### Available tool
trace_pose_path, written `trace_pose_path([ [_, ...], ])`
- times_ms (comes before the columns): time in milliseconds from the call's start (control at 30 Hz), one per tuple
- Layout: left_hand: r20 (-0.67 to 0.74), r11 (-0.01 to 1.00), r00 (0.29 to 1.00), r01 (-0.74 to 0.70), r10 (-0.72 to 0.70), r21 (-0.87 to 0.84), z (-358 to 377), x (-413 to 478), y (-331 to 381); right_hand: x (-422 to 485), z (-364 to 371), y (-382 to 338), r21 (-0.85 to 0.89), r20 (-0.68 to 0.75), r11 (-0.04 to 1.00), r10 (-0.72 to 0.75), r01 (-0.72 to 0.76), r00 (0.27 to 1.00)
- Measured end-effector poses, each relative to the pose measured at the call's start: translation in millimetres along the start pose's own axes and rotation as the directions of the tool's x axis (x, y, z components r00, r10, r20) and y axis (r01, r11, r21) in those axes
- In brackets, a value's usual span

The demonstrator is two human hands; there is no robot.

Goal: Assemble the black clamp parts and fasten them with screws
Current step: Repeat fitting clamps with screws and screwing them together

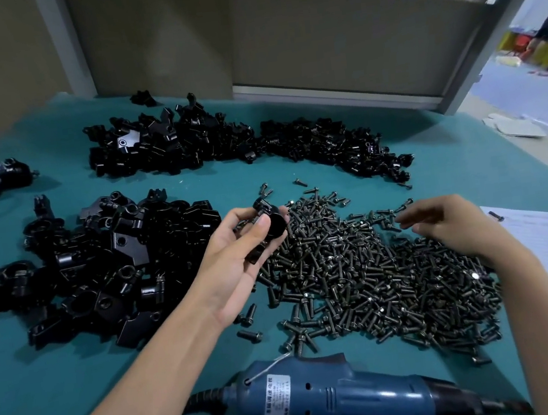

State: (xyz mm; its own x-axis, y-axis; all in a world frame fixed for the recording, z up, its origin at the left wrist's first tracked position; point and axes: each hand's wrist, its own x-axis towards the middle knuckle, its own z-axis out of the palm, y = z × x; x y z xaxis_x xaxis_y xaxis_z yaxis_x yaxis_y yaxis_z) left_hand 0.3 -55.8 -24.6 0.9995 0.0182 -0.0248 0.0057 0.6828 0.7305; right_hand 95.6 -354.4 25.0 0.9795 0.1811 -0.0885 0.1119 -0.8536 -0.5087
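Hands over the screw pile [370,274]: left hand [237,258] grips a stiff, likely slippery clamp [272,226] by its sides; right hand [454,225] blurred, hold unclear.

Single view, from my head, wide-angle. Faces forward and down across table [432,160]. Near: my forearms enter from bottom edge, left hand [234,257] at centre, right hand [447,224] right of it. Driver [340,395] closest, at bottom. Wall [332,45] fills top; floor [510,88] shows far right. Straight lines bow toward frame edges.
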Motion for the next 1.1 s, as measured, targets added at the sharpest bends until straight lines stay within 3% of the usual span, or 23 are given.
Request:
trace_pose_path([
  [300,-0.004,0.999,1.0,0.005,-0.006,-0.048,0.6,0.3,-0.9,-9.1,8.9,-25.6,-0.274,0.206,0.956,-0.049,0.105,0.977],
  [633,-0.013,1.0,1.0,0.023,-0.023,-0.002,1.7,-0.8,-0.3,-10.6,18.6,-36.0,-0.354,0.127,0.935,0.01,0.036,0.992],
  [833,-0.018,1.0,1.0,0.023,-0.023,0.009,2.4,-0.3,0.2,-12.3,19.5,-39.2,-0.462,0.009,0.887,-0.005,0.009,1.0],
  [967,-0.03,1.0,0.999,0.02,-0.02,-0.01,2.2,0.5,0.6,-18.5,16.3,-38.9,-0.342,0.017,0.935,-0.093,0.093,0.996],
  [1100,-0.036,1.0,0.999,0.018,-0.018,-0.013,1.8,0.7,0.3,-27.5,17.9,-50.7,-0.21,0.129,0.951,-0.201,0.225,0.971],
])
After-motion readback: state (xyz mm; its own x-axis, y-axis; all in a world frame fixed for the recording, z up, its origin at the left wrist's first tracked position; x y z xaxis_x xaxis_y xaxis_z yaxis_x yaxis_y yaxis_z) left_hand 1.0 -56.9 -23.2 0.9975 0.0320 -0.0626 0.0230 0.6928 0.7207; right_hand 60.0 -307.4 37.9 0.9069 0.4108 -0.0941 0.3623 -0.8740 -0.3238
